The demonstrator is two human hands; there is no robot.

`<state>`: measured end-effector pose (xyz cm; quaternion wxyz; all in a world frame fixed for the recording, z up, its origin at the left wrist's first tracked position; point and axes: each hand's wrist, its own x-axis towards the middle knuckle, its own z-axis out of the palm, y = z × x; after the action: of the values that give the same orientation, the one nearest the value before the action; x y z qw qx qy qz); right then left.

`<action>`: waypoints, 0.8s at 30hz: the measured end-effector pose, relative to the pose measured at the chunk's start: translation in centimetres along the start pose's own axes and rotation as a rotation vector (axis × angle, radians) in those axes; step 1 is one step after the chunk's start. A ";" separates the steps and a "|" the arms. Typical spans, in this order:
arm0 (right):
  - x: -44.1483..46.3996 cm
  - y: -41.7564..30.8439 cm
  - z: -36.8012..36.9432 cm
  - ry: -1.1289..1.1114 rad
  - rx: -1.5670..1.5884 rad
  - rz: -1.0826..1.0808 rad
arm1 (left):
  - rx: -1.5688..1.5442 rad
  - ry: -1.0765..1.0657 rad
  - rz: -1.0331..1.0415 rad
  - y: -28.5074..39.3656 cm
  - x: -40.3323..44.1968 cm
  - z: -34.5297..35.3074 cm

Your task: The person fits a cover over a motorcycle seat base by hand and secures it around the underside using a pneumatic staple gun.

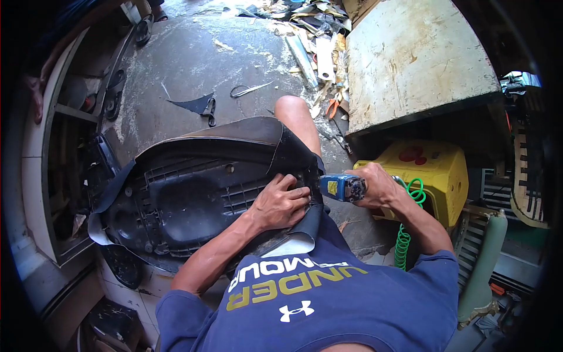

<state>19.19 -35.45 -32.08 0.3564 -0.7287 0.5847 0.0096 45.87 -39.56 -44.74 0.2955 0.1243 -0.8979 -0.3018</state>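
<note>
A black motorcycle seat [190, 202] lies underside up across my lap, its ribbed plastic base showing. Black cover material [293, 149] wraps over its rim and hangs loose along several edges. My left hand [280, 202] is closed with curled fingers at the seat's right end, pinching the cover's edge against the base. In my right hand [376, 185] is a blue staple gun [337, 186], its nose against or very near the cover at that same end. The exact contact is hidden. A green coiled air hose [403, 240] hangs below my right wrist.
A yellow plastic stool [437, 176] stands right of my right hand, beneath a worn wooden table [419, 58]. Scraps [316, 35] and orange-handled pliers [332, 108] lie on the floor ahead. A shelf [64, 146] stands left; another person's hand [35, 97] shows there.
</note>
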 end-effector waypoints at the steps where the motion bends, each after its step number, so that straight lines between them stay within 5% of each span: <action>1: 0.1 0.2 0.0 0.025 -0.014 -0.019 | -0.008 0.003 0.005 0.0 -0.1 0.0; 24: 1.6 0.2 -1.4 0.051 -0.054 -0.061 | -0.025 -0.031 0.010 -0.4 0.1 -0.4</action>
<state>18.99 -37.53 -31.85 0.3218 -0.7556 0.5705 -0.0043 46.07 -40.08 -44.66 0.2845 0.1114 -0.8992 -0.3132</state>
